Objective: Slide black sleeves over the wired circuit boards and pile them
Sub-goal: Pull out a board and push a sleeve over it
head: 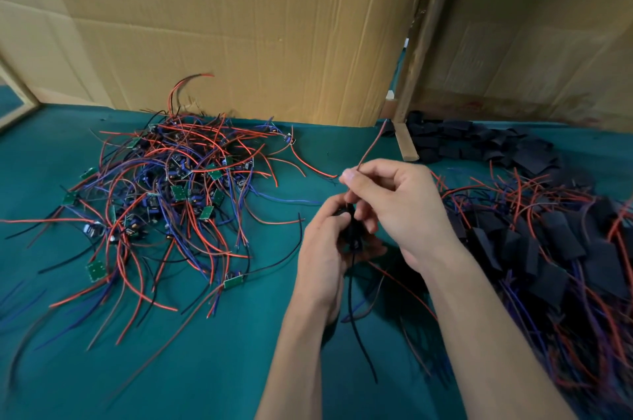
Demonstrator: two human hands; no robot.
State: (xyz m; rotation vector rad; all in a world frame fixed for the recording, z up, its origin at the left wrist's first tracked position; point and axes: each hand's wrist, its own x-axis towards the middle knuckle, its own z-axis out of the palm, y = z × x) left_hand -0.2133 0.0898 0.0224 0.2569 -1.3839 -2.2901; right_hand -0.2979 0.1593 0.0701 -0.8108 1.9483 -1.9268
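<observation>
Green cloth table (pixel 239 368), cardboard sheets (pixel 239 25) behind. Left hand (pixel 325 255) closed around black sleeve (pixel 351 231) at centre. Right hand (pixel 387 200) pinches red wire (pixel 371 145) above it. Bare boards (pixel 164 190) heaped left; sleeved pile (pixel 555 255) right; empty sleeves (pixel 479 142) far right.

bare boards (pixel 161 186) left, sleeved pile (pixel 548 248) right, empty sleeves (pixel 479 145) behind it
</observation>
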